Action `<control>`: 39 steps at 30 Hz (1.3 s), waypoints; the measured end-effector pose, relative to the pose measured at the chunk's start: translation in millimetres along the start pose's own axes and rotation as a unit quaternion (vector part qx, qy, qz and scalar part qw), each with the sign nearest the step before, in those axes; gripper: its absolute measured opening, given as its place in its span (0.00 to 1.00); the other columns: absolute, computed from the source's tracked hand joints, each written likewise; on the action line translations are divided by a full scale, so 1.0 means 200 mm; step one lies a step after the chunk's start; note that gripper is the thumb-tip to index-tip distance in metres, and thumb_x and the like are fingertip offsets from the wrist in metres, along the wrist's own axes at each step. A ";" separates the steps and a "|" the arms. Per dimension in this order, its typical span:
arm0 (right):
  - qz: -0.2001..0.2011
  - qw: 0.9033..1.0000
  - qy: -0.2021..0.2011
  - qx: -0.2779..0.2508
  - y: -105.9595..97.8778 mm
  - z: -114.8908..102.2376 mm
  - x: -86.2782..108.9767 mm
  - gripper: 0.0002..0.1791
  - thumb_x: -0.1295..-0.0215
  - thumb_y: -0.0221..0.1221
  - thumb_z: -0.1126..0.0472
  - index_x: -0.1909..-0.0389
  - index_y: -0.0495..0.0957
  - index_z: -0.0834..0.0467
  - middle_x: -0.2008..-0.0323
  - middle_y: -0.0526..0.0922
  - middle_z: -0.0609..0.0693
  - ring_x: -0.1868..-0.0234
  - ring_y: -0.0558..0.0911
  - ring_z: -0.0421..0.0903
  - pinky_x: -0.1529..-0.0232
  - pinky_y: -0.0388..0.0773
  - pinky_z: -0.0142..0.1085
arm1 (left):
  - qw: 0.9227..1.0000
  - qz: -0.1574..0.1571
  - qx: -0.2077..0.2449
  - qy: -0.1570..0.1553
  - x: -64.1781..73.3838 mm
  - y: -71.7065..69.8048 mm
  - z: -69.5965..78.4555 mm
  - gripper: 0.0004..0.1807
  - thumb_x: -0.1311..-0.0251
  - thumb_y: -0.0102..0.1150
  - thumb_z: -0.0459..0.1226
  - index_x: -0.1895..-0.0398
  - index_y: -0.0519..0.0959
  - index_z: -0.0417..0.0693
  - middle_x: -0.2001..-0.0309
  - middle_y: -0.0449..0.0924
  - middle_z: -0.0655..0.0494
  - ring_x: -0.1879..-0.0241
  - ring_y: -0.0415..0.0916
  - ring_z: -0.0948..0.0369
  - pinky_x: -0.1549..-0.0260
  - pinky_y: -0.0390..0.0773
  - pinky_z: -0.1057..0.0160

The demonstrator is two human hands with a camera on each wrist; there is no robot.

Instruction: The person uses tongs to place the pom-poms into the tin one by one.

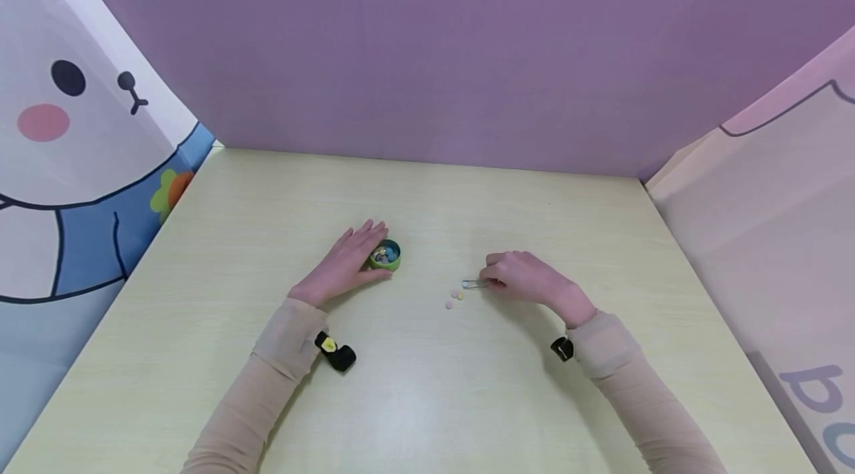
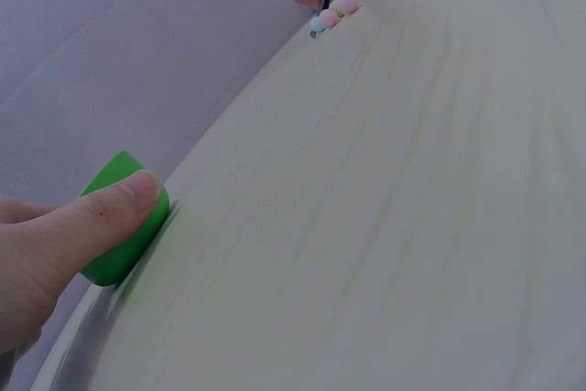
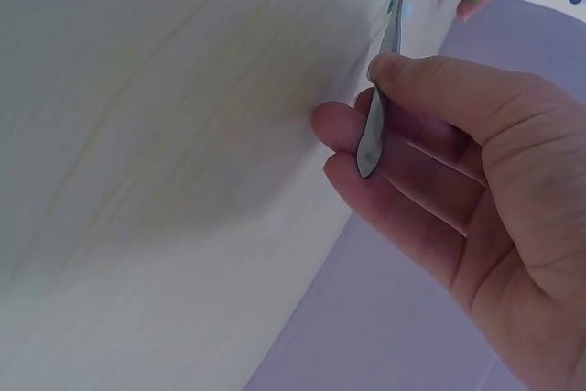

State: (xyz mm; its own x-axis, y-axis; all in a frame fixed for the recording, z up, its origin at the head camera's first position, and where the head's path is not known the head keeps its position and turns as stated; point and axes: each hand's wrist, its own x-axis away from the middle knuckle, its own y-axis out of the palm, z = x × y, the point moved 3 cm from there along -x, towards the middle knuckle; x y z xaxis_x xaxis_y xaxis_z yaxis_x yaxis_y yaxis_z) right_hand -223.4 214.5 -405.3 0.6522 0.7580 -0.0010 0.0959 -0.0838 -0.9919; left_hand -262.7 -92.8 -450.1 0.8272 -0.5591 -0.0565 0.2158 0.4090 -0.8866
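Note:
My left hand [image 1: 341,266] holds a small round green container [image 1: 392,265] on the table, thumb on the near side and fingers along the far side. Several small beads [image 1: 384,254] in mixed colours lie inside it. In my right hand [image 1: 528,277] metal tweezers [image 3: 373,130] are pinched between thumb and fingers, tips pointing left. A pale blue bead [image 1: 465,284] is right at the tweezer tips. Close by on the table lie two pink beads [image 1: 449,305] and a yellow bead [image 1: 460,297].
The pale wooden table [image 1: 401,400] meets a purple backdrop [image 1: 427,51] at its far edge. Printed cloth walls stand on both sides, the left one [image 1: 93,162] with a cartoon animal. Each wrist wears a black strap [image 1: 341,357].

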 end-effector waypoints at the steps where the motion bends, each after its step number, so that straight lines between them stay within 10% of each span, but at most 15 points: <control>1: 0.001 1.000 0.000 0.002 0.00 0.00 0.00 0.06 0.42 0.65 0.71 0.68 0.86 0.57 0.78 0.73 0.43 0.77 0.63 0.33 0.77 0.64 0.21 | 1.000 0.000 0.000 0.000 0.00 0.00 0.00 0.48 0.38 0.63 0.53 0.23 0.54 0.41 0.21 0.50 0.45 0.20 0.43 0.46 0.21 0.42 0.42; 39: 0.039 0.997 -0.006 0.060 0.00 0.00 0.00 0.06 0.44 0.66 0.71 0.71 0.86 0.56 0.81 0.71 0.43 0.80 0.60 0.34 0.80 0.62 0.22 | 1.000 -0.002 -0.008 -0.001 0.00 0.00 0.00 0.47 0.37 0.62 0.54 0.23 0.54 0.41 0.21 0.49 0.45 0.20 0.43 0.47 0.21 0.43 0.42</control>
State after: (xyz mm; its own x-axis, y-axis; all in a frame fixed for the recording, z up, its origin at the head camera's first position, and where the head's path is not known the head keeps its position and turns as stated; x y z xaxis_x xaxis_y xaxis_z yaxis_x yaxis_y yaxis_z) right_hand -222.8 213.8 -405.5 0.6444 0.7605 -0.0800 -0.0466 -0.0654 -0.9968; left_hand -262.7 -92.7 -450.3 0.8276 -0.5589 -0.0517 0.2107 0.3949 -0.8942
